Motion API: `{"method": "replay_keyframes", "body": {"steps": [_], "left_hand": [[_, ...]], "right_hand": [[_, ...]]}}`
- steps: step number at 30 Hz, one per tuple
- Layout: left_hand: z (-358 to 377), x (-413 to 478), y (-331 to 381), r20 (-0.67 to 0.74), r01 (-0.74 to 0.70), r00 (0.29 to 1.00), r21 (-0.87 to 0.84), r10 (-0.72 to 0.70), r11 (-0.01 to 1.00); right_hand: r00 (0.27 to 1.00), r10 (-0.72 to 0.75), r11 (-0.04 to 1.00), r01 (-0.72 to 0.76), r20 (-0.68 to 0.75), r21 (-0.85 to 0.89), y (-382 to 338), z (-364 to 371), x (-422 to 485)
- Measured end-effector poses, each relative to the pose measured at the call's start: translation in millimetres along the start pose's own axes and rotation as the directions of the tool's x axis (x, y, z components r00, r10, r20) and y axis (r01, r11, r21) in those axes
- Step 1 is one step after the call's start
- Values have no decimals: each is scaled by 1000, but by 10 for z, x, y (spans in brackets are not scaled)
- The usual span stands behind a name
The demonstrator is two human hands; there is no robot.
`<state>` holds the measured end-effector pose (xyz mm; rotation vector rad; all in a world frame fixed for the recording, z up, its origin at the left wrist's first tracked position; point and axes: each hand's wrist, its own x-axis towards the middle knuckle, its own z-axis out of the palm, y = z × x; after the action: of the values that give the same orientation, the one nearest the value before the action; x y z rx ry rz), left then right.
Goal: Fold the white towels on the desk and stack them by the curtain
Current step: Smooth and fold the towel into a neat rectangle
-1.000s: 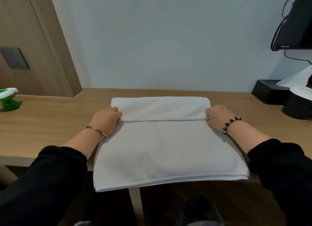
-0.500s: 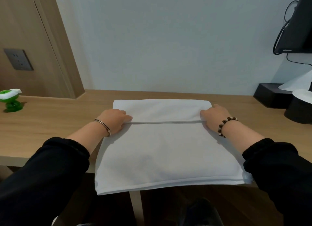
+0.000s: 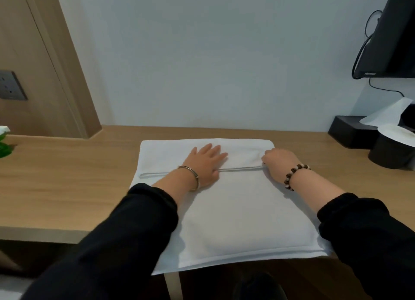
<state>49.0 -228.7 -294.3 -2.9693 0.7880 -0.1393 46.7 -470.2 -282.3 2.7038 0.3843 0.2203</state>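
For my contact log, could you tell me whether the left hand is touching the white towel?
Touching. The head view shows the left hand lying flat on the white towel, fingers straight, across its folded edge.

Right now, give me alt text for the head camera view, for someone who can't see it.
A person folds a white towel on a wooden desk: the left hand presses flat on its far part, while the right hand pinches the folded edge at the right. A black tissue box sits far right.
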Motion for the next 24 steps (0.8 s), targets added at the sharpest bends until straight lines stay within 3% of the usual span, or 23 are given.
{"method": "replay_keyframes", "body": {"steps": [4,7,8,10,12,14,18,21,24], "left_hand": [[119,232,151,59,16,998,-21,-15,1000],[166,270,144,93,43,995,-75,-36,996],[172,278,140,104,46,994,-79,-38,996],[182,294,133,102,48,994,-85,-39,995],[201,291,129,83,45,996,-93,-37,995],[225,279,126,60,44,997,-99,-38,994],[239,279,113,35,37,999,-107,-33,994],[257,279,105,12,39,999,-121,-38,992],[259,273,102,-33,41,998,-227,-50,973]], "right_hand": [[998,32,994,-27,-45,106,24,88,-54],[996,86,887,-68,-17,457,182,106,-64],[993,114,781,-111,35,614,270,82,-44],[956,251,425,-247,149,871,473,20,42],[858,404,34,-361,317,932,649,35,188],[790,403,-121,-454,461,883,718,117,331],[726,277,-150,-615,630,774,656,195,559],[712,248,-57,-666,656,744,697,191,643],[716,233,-87,-658,658,748,718,177,660]]}}
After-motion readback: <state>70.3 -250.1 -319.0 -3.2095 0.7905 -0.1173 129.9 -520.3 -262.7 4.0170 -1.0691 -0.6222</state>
